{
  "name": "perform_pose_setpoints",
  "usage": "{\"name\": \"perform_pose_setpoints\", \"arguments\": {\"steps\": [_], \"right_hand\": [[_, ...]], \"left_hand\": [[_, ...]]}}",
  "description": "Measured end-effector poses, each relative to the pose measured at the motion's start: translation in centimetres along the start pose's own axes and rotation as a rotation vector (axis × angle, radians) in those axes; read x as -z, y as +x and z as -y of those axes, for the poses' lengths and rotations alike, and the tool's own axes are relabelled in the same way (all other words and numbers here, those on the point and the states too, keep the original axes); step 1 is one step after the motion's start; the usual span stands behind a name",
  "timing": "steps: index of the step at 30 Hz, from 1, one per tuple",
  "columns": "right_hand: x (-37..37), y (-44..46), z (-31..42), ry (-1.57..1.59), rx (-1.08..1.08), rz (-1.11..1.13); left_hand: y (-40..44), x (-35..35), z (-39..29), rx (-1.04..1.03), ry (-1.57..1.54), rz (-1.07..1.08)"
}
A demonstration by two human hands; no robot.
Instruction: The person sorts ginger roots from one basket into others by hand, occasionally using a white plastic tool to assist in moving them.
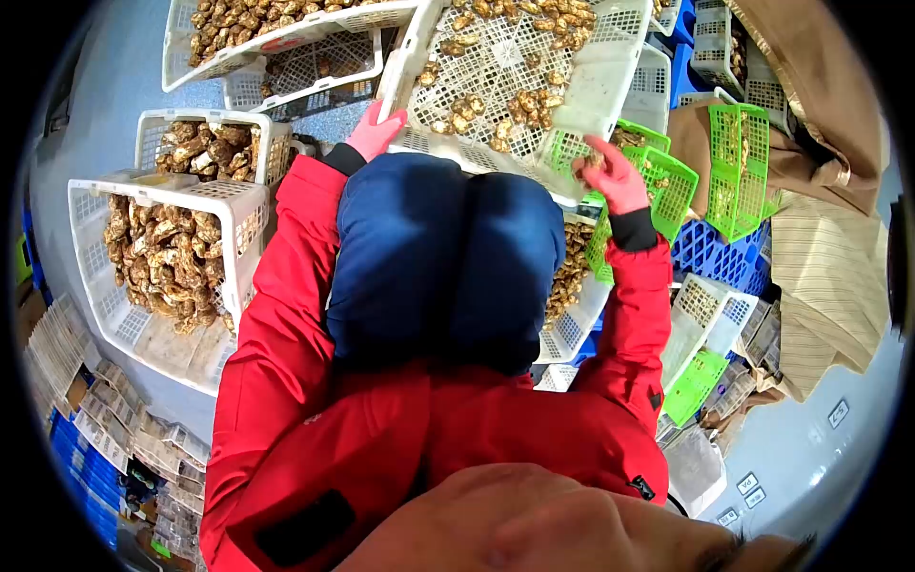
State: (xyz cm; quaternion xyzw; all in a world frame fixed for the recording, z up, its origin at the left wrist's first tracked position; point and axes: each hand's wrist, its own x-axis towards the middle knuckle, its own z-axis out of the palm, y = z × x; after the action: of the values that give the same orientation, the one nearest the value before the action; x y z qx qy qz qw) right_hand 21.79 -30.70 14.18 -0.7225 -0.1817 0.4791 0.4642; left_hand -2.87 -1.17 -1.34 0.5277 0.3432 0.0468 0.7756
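A white plastic crate (519, 76) rests in front of my knees, with a mesh floor and several clumps of brown, knobbly mushroom-like pieces (532, 107) on it. My left hand (374, 132) grips the crate's near left side, fingers at the rim. Over the near right corner is my right hand (615, 179), its fingers closed on a small brown mushroom-like piece (579, 168). Just right of that hand stand green baskets (675, 195) with a few similar pieces inside.
Left of me, two white crates (152, 186) hold larger brown pieces (172, 262). Another filled crate (267, 38) lies at the upper left. A green basket (739, 172), a blue plastic pallet (720, 250) and brown cloth (820, 76) are on the right.
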Motion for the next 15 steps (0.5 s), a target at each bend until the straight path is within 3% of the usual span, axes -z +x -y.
{"name": "perform_pose_setpoints", "arguments": {"steps": [1,5,6,7,9,11,12,13,15], "right_hand": [[0.7,-2.4,-1.1,0.005,-0.051,0.021],[0.4,-8.7,-3.8,-0.466,-0.274,0.142],[1.0,-9.0,-3.5,-0.694,-0.309,0.036],[0.8,-7.8,-2.3,-0.662,-0.324,-0.065],[0.3,-3.4,-1.6,-0.471,-0.156,-0.152],[-2.4,3.2,-1.3,-0.688,0.082,-0.115],[-5.2,6.0,0.9,-0.788,-0.012,-0.048],[-6.9,9.8,-0.9,-0.969,0.123,-0.008],[-10.1,15.8,-3.1,-1.249,0.131,0.075]], "left_hand": [[0.0,0.1,0.1,0.009,-0.028,-0.004],[0.3,0.1,0.6,-0.014,-0.043,-0.02],[0.4,0.2,0.5,-0.015,-0.007,-0.023],[0.3,0.1,0.4,-0.013,0.028,-0.026],[0.1,-0.1,0.2,-0.003,-0.03,-0.014],[0.3,0.2,0.4,0.003,-0.074,0.001],[0.3,0.5,0.9,-0.015,-0.052,-0.004],[0.1,0.3,0.5,-0.004,-0.059,-0.013],[-0.4,-0.4,-0.7,0.021,-0.073,-0.032]]}}
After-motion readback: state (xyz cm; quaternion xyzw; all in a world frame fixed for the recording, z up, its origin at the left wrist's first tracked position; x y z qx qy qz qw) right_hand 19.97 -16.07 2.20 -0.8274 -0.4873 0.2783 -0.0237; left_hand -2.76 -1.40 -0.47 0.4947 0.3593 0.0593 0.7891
